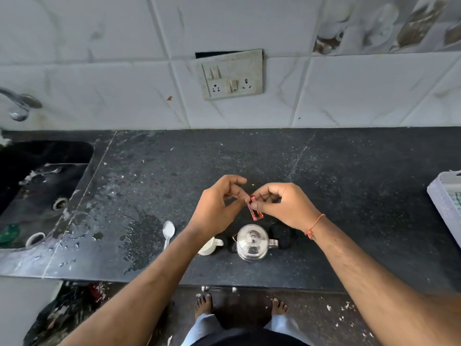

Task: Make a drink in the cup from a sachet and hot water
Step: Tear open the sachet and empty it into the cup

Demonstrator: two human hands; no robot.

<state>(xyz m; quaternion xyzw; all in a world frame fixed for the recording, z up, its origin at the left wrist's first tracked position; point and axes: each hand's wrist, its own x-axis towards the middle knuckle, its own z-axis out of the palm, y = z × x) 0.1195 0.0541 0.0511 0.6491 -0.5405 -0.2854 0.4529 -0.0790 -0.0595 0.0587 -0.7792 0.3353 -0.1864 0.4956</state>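
A small red sachet (254, 208) hangs above the black counter (349, 196), pinched at its top by the fingertips of both hands. My left hand (217, 208) grips it from the left, my right hand (282, 206) from the right. Below the hands stands a shiny steel kettle (252, 243) with its lid on. Left of it, a white cup (209, 247) is partly hidden under my left forearm. A white plastic spoon (167, 233) lies on the counter left of the cup.
A dark sink (37, 191) with a tap (18, 106) fills the left side, and water is splashed on the counter beside it. A grey basket (445, 203) sits at the right edge. A socket panel (230, 76) hangs on the tiled wall.
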